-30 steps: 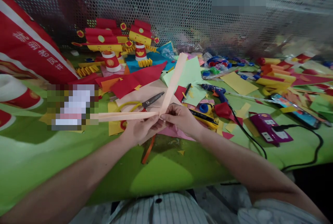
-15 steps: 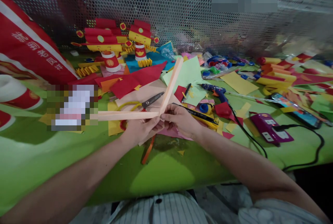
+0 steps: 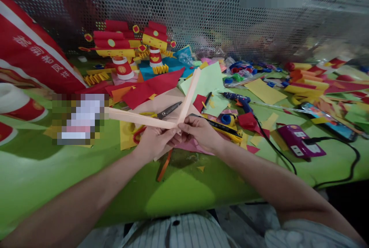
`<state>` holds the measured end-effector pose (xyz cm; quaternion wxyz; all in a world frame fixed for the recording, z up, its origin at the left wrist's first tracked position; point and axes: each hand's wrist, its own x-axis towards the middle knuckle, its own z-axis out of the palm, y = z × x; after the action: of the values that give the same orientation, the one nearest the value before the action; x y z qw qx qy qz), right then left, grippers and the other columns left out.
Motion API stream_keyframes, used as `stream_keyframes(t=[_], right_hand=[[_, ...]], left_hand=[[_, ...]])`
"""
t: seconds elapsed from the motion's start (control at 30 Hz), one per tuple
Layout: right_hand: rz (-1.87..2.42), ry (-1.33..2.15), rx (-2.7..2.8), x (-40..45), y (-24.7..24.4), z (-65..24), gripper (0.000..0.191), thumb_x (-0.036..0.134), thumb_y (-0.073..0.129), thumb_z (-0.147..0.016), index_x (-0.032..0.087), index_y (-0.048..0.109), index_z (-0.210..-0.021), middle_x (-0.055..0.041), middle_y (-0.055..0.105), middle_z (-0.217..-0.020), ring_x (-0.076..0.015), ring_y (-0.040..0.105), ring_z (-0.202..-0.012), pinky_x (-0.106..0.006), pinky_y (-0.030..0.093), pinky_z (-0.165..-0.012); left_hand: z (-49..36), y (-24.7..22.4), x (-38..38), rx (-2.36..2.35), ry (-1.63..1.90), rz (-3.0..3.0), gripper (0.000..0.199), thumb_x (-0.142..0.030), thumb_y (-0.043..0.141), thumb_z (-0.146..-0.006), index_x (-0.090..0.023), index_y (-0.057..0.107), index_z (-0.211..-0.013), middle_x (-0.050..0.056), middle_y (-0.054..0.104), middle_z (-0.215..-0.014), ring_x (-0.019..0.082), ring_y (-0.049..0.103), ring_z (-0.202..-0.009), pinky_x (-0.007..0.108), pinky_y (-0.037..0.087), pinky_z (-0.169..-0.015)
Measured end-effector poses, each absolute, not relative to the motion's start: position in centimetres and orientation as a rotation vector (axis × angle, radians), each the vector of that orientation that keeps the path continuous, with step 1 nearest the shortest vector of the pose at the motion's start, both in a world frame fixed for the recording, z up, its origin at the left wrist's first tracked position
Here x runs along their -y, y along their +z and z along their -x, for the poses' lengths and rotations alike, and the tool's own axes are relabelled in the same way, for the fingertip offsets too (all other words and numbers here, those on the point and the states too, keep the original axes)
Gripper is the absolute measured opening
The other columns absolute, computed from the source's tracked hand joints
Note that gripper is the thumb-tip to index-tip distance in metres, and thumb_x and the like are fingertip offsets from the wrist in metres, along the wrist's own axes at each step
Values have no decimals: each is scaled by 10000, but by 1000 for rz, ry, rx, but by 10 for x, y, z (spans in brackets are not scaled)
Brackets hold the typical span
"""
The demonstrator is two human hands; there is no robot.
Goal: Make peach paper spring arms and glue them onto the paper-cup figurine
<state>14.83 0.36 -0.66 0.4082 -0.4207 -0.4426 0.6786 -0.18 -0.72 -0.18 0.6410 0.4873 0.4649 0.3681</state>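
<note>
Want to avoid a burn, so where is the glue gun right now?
In the head view, the blue glue gun lies right of centre, its nozzle by the pale green paper, just beyond the red paper.

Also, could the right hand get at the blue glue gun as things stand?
Probably yes: the glue gun lies just beyond the right hand, with nothing on its handle, though the hand would have to let go of the paper strips.

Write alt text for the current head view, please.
The left hand and right hand hold peach paper strips in a V over a green table. Scissors lie behind, a glue gun and power socket to the right, paper figures at the back.
</note>
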Motion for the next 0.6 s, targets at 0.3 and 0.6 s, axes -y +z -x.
stream_keyframes(t=[0.3, 0.6], right_hand=[[985, 1727, 1079, -6, -6, -152, 381, 455, 782, -523, 158, 554, -594, 36, 574, -492, -76, 512, -410, -225, 447, -439], [1029, 1741, 1096, -3, -4, -151, 355, 439, 772, -549, 151, 579, -626, 29, 603, -546, -84, 540, -476, -236, 459, -509]], left_hand=[[8, 3, 1, -870, 779, -912, 235, -331, 556, -645, -136, 687, -637, 86, 701, -652, 180, 637, -598, 285, 518, -601], [6, -6, 0, -876, 789, -920, 324, -435, 744, -595, -127, 660, -652, 38, 671, -588, 123, 610, -528, 251, 515, -578]])
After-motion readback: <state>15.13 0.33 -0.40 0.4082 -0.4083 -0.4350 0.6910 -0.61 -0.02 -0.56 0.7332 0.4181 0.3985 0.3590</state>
